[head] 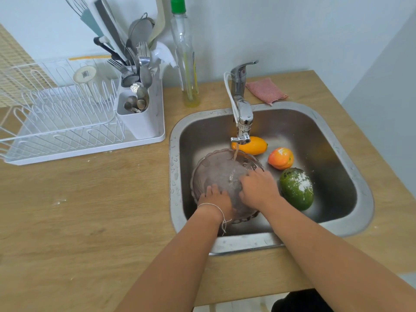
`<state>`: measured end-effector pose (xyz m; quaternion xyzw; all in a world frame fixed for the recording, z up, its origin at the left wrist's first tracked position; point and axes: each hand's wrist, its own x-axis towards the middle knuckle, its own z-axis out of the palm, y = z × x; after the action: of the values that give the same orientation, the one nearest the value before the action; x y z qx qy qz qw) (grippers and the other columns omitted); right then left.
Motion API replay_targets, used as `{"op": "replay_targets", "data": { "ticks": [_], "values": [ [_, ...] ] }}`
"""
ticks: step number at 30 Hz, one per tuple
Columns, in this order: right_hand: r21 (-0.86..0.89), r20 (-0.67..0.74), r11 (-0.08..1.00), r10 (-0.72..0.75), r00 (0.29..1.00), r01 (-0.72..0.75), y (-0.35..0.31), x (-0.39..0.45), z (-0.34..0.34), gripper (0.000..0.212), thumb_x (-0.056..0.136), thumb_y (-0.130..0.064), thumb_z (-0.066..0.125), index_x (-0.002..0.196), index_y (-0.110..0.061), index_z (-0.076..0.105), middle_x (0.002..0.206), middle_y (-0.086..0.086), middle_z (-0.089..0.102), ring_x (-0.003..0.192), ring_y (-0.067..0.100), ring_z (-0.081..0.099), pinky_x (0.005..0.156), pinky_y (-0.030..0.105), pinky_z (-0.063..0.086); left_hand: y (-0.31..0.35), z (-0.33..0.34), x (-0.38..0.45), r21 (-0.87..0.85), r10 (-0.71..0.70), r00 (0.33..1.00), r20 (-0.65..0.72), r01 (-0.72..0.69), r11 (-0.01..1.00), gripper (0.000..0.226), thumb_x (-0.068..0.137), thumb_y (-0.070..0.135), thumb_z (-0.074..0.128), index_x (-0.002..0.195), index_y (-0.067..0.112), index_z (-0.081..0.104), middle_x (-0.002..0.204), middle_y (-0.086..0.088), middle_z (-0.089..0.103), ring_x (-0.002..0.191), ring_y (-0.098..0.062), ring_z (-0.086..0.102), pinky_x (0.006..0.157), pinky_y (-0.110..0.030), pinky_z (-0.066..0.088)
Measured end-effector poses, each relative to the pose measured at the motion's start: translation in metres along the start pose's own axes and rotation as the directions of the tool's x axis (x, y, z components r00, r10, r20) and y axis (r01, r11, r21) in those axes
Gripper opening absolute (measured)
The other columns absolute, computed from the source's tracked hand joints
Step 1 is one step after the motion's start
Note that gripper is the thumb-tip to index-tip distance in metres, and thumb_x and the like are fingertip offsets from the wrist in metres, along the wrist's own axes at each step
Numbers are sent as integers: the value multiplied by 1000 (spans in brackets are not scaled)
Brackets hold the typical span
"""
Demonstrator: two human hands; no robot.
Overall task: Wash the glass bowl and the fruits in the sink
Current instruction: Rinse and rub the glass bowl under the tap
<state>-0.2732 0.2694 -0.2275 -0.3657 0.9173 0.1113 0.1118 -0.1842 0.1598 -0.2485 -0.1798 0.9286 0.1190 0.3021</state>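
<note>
A tinted glass bowl (216, 170) with a scalloped rim is tilted in the steel sink (351, 158) under running water from the tap (244, 118). My left hand (215, 199) holds the bowl's near rim. My right hand (258, 188) lies inside the bowl, fingers spread against the glass. Right of the bowl rest three fruits: an orange-yellow one (253, 145) behind the spout, a peach-coloured one (281, 158), and a green mango (296, 188) dusted with white powder.
A white dish rack (56, 118) with a cutlery holder (137, 118) stands on the wooden counter (90, 210) to the left. A tall bottle (186, 64) with a green cap stands behind the sink, and a pink sponge cloth (265, 90) lies right of the tap.
</note>
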Motion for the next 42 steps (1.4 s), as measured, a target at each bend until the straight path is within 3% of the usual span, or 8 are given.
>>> {"op": "replay_targets", "data": {
  "ticks": [5,12,19,22,27,33,37,42],
  "values": [
    [-120,222,993,27,975,0,1,4,19,59,101,-33,33,159,-19,28,171,17,2,158,34,-3,126,53,-5,1,3,2,-44,-31,999,37,33,998,83,91,46,54,155,5,20,163,-19,12,147,-38,22,120,-48,24],
    [156,173,986,-93,981,66,-12,-6,4,35,90,-31,57,118,-15,68,125,14,67,122,35,60,97,40,51,-3,-1,2,65,-149,985,-87,155,986,69,96,27,47,155,3,20,162,-29,8,151,-45,6,123,-51,9],
    [-103,305,990,-63,950,98,1,2,18,83,94,-46,47,164,-20,10,172,16,-3,158,34,-7,124,58,-9,-7,5,4,73,-46,997,69,41,996,71,99,26,43,157,4,9,165,-26,-7,153,-41,-5,124,-49,2],
    [-182,384,981,9,923,66,-13,-6,13,88,93,-54,44,164,-19,7,170,21,5,158,39,1,121,65,-4,-2,3,1,79,-52,999,16,51,996,75,96,21,48,158,6,8,166,-20,-7,153,-40,-6,124,-50,2],
    [37,310,995,-96,946,89,-25,-26,-13,48,94,-49,56,130,-18,64,135,8,66,126,29,61,101,40,48,-5,1,2,71,-44,998,-51,47,996,72,99,27,45,158,7,9,166,-21,-9,154,-37,-9,125,-47,0],
    [139,180,990,-8,984,-18,-7,-23,-16,33,95,-35,53,120,-19,69,129,7,67,125,30,58,103,35,44,1,3,-3,62,27,997,73,-32,998,82,95,16,50,158,5,0,165,-21,-15,154,-36,-9,125,-46,2],
    [89,87,995,46,995,-54,2,-11,-2,46,87,-40,56,128,-22,63,140,11,52,133,32,44,109,42,40,0,-1,-4,74,48,999,-1,-48,996,77,93,19,57,156,3,14,165,-24,-5,154,-38,-1,125,-49,10],
    [30,420,997,-80,904,74,-3,-16,9,91,90,-51,54,164,-19,11,172,14,-4,158,34,0,127,49,8,-3,0,-3,114,-3,990,-138,19,993,74,94,22,51,157,5,16,166,-23,-2,154,-37,-3,125,-48,4]
  ]
}}
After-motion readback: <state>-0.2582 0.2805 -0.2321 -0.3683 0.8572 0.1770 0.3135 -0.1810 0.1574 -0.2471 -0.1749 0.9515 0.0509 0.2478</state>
